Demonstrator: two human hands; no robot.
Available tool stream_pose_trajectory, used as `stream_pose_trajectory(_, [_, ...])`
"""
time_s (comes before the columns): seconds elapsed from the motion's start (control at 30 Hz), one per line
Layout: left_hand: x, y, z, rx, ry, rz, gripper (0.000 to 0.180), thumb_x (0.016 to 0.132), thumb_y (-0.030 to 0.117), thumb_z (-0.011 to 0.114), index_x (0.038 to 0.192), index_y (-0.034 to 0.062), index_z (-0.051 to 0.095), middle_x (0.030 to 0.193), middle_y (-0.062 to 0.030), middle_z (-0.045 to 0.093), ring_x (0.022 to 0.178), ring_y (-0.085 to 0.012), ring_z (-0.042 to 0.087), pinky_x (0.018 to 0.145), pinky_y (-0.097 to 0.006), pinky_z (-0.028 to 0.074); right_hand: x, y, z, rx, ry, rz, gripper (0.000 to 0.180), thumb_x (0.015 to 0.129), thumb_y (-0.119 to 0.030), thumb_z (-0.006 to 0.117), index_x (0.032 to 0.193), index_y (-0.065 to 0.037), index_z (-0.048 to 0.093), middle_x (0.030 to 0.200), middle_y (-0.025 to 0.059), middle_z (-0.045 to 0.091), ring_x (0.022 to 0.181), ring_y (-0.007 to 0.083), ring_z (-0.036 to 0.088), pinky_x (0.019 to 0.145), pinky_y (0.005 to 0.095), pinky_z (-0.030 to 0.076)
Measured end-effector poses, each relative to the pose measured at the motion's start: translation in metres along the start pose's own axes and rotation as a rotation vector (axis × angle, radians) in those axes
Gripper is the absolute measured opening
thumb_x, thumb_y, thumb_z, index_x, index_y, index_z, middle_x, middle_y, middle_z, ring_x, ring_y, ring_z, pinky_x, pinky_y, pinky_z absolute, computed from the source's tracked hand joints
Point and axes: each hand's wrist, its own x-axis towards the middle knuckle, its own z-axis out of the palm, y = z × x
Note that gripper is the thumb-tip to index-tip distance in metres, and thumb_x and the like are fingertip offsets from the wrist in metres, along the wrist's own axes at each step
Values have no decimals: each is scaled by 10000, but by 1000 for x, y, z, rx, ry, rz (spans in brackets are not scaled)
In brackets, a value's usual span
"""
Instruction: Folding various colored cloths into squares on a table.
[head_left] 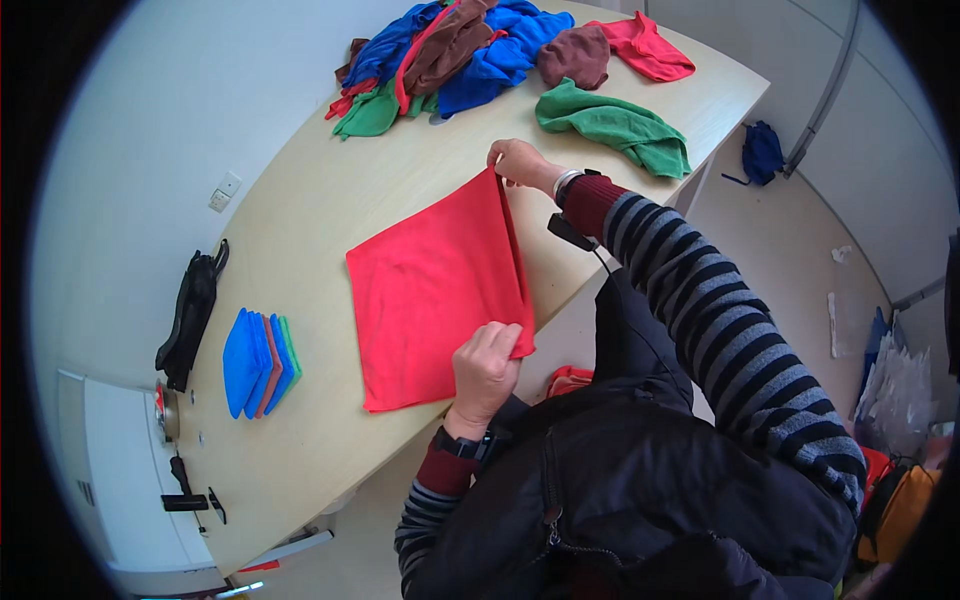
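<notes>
The left hand (486,368) pinches the near corner of a red cloth (430,290), and the right hand (518,162) pinches the far corner, fingers closed on the fabric, so that the edge between them is pulled taut and lifted a little while the rest of the cloth lies flat on the tabletop (330,190). To the left lies a neat stack (260,362) of folded cloths, blue, red and green, well apart from a loose heap (455,50) of unfolded ones at the far end; a green cloth (615,125) lies alone near the heap. The tabletop is pale wood, curved at its edge, against a white wall; a blue bag (762,152) sits on the floor.
</notes>
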Motion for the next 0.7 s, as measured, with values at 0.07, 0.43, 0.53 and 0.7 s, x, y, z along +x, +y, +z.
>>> stream_pose_trajectory(0.07, [7,3,7,45,-139,41,173,768,43,697,922,59,620,847,-119,641,781,-316,659,638,-399,537,7,-6,-3,27,-13,13,218,810,-6,560,969,-72,693,730,55,682,556,144,644,465,301,498])
stream_pose_trajectory(0.43, [63,12,49,-376,-261,-190,211,853,69,687,1056,18,659,955,-147,685,820,-336,679,704,-389,557,46,-11,-18,13,34,-13,245,840,-16,526,975,-88,718,723,42,682,631,137,677,517,283,525])
stream_pose_trajectory(0.53, [78,-11,34,-386,-248,-173,186,886,94,684,1060,30,677,989,-152,696,855,-324,690,740,-382,561,45,1,-28,78,91,52,236,854,-33,530,995,-76,716,768,74,703,666,192,696,580,320,552])
stream_pose_trajectory(0.7, [84,-177,-17,138,-1,-279,160,934,147,612,1061,76,678,1068,-151,673,1011,-361,639,855,-442,533,19,4,-25,-333,264,-321,207,884,-106,552,1005,-49,710,916,146,728,856,327,709,745,423,558])
